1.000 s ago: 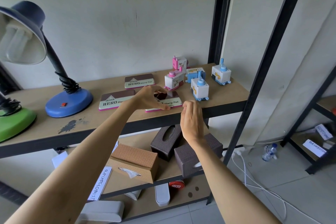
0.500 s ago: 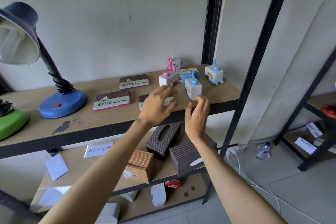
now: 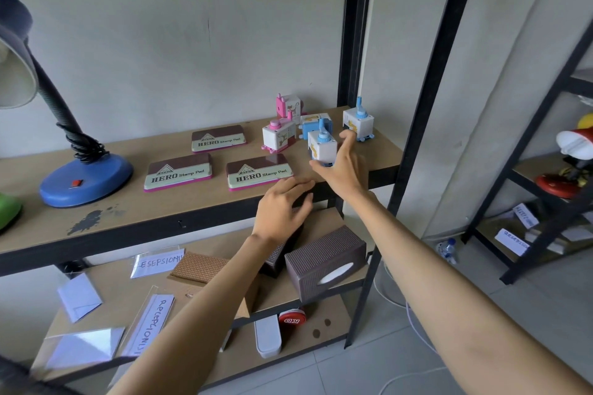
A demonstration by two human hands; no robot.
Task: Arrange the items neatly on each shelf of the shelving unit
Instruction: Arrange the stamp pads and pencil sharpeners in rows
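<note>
- I am seeing my right hand (image 3: 341,167) reaching onto the top shelf (image 3: 134,215) of the shelving unit, its fingers (image 3: 348,138) spread and curving around a small blue-and-white sharpener (image 3: 322,149).
- The thumb is lying against the sharpener's near left side and the fingers are wrapping behind its right side; I cannot tell whether they are already gripping it or only closing in.
- That sharpener is standing upright near the shelf's front right edge, its blue crank pointing straight up, so its long axis is running vertically.
- My left hand (image 3: 282,208) is hovering with relaxed, loosely straight fingers by the shelf's front edge, holding nothing, just beside the nearest stamp pad (image 3: 259,171).
- The right hand is the nearer one to the sharpener; the left is lying below and to its left.
- Just behind the fingers, a blue sharpener (image 3: 316,127) is lying on its side, a pink-and-white sharpener (image 3: 278,137) is sitting to the left, a pink one (image 3: 287,106) is standing farther back, and another blue-and-white sharpener (image 3: 358,121) is standing upright to the right.
- Two more stamp pads (image 3: 178,171) (image 3: 219,138) are lying flat farther left, long sides running left to right.
- A blue desk lamp (image 3: 85,178) is standing at the far left.
- I judge the group is scattered, so lining up is not yet done.
</note>
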